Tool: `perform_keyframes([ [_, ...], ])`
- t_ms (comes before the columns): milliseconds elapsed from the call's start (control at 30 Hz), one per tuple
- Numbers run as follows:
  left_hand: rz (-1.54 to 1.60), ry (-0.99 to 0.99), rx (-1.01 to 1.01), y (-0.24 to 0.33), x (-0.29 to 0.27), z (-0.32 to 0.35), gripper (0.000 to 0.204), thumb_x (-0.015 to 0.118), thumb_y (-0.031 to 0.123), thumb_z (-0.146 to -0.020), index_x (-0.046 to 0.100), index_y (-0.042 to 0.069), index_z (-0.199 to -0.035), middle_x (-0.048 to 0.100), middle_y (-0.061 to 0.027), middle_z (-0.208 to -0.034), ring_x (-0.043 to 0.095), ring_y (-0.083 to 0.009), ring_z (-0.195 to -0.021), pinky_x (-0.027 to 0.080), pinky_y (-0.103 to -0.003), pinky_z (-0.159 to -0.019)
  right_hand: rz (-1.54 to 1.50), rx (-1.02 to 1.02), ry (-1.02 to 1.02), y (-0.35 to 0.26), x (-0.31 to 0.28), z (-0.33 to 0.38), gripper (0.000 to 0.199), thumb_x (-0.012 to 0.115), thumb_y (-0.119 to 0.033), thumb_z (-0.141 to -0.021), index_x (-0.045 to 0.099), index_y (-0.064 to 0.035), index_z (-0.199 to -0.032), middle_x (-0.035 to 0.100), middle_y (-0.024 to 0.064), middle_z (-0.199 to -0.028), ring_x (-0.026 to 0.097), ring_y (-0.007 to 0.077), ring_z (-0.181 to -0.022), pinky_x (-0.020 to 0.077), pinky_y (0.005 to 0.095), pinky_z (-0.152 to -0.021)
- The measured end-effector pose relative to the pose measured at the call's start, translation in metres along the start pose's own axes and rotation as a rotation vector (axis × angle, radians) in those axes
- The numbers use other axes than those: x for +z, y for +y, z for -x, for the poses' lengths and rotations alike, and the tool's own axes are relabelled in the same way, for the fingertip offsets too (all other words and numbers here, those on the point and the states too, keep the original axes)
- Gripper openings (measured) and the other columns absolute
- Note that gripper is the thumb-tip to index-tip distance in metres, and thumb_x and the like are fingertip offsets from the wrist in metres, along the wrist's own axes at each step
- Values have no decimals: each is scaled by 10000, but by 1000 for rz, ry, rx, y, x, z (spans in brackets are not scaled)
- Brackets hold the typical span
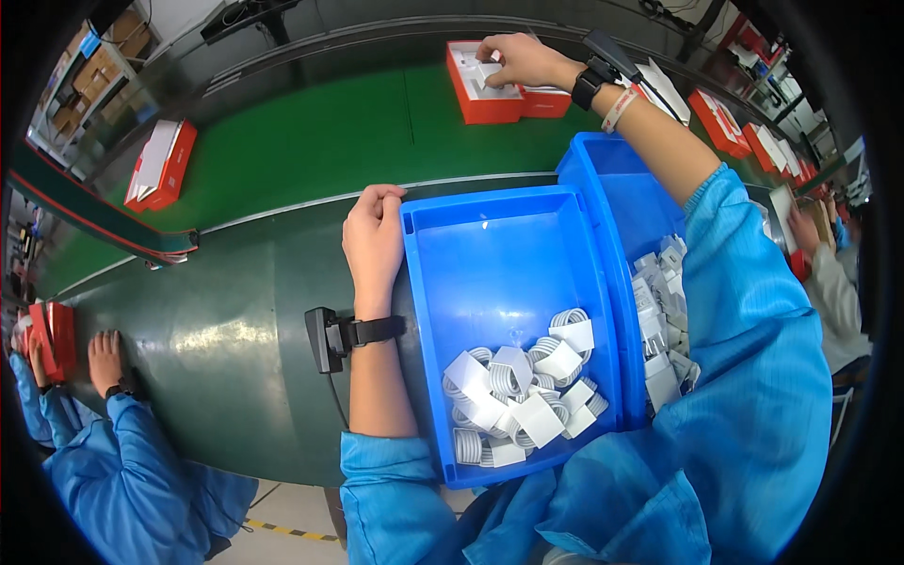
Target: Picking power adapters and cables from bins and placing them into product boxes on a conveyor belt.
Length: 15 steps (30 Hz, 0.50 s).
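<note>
My right hand (525, 62) reaches over an open red box (490, 111) on the far green belt. Its thumb and fingers pinch a small white piece (489, 70) inside the box; its exact kind is hard to make out. Closed, with fingers curled, my left hand (374, 235) rests against the upper left corner of a blue bin (490, 247). Whether anything is within that hand is hidden. Several coiled white cables (509, 373) with white paper wraps lie in the near part of this bin. A second blue bin (617, 193) to the right holds white chargers (652, 315).
Another open red box (162, 165) stands at the belt's left. More red boxes (718, 124) line its right side. A green upright post (104, 212) juts in at left. Co-workers' hands show at lower left (104, 363) and far right (803, 229).
</note>
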State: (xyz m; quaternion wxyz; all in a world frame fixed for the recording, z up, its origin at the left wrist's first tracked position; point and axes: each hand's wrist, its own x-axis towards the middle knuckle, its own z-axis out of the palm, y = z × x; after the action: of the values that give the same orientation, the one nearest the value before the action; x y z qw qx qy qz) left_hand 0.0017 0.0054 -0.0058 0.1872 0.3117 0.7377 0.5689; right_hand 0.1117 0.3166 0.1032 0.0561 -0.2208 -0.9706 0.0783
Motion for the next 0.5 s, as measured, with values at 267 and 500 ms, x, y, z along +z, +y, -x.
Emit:
perform_keyframes([
  [267,-17,-12,30,4,3,-3,202,542,208,-921,690,74,-953,596,-19,-612,520,-103,-568,407,-279,-577,-52,6,-109,19,19,5,250,727,-241,-835,704,-18,-944,701,137,-805,671,251,-722,515,358,-659],
  [500,101,-9,16,-17,-2,-8,199,540,165,-924,692,38,-943,582,0,-606,483,-62,-563,379,-252,-546,-169,-344,146,-30,-45,59,465,671,-335,-896,613,-39,-1250,666,152,-1131,660,250,-994,535,368,-854],
])
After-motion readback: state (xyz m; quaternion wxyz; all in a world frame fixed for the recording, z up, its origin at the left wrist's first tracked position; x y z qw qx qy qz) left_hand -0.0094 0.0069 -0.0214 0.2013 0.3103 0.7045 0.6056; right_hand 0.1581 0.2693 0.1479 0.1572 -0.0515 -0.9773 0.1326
